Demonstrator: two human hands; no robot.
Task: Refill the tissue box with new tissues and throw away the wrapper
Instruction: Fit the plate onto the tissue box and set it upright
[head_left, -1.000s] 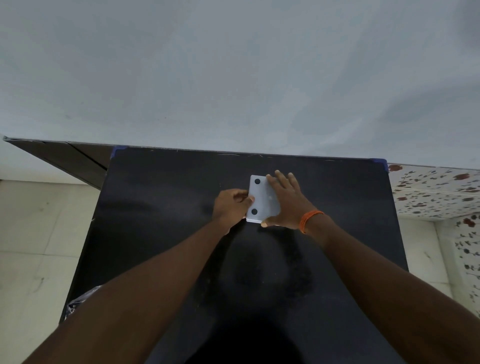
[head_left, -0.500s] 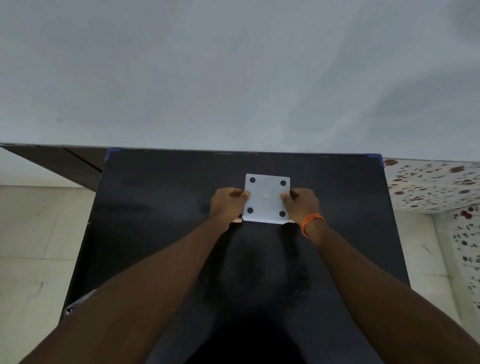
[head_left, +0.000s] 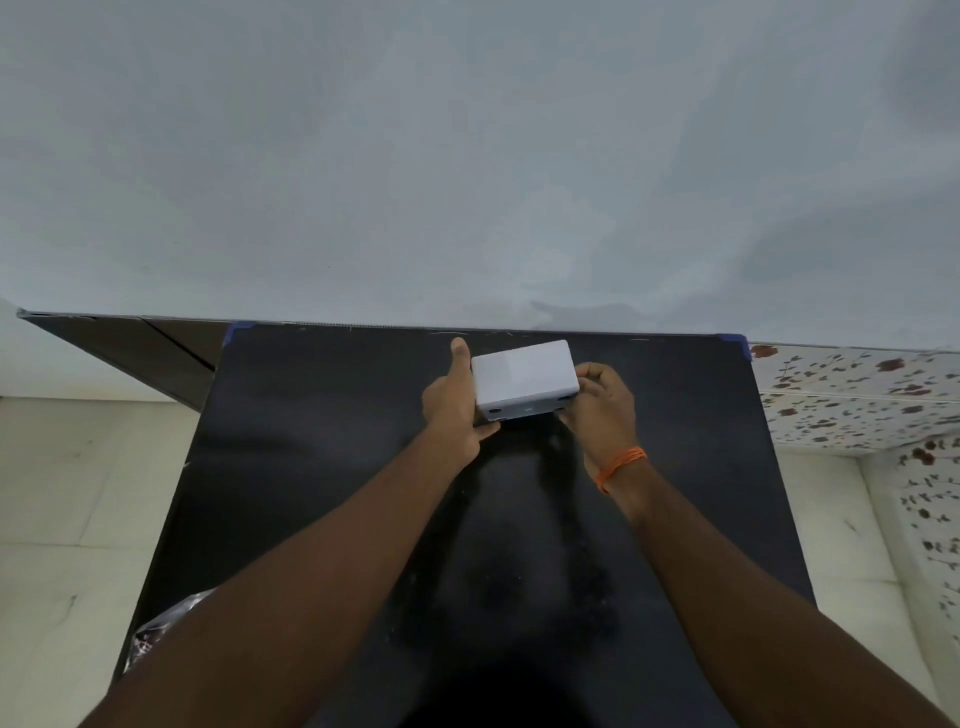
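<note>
A white tissue box (head_left: 524, 376) is held above the far middle of the black table (head_left: 322, 467), tilted so one plain side faces me and its footed underside points toward me. My left hand (head_left: 453, 410) grips its left end, thumb raised along the edge. My right hand (head_left: 602, 402), with an orange thread at the wrist, grips the right end. No tissues show.
A crumpled clear plastic wrapper (head_left: 166, 631) peeks out past the table's front left edge, partly behind my left forearm. A grey wall rises right behind the table. Pale floor tiles lie to the left, flower-patterned tiles (head_left: 852, 395) to the right.
The box showed its flat underside with black feet; both hands have since tipped it and lifted it farther away. My right hand moved from on top to the right end.
</note>
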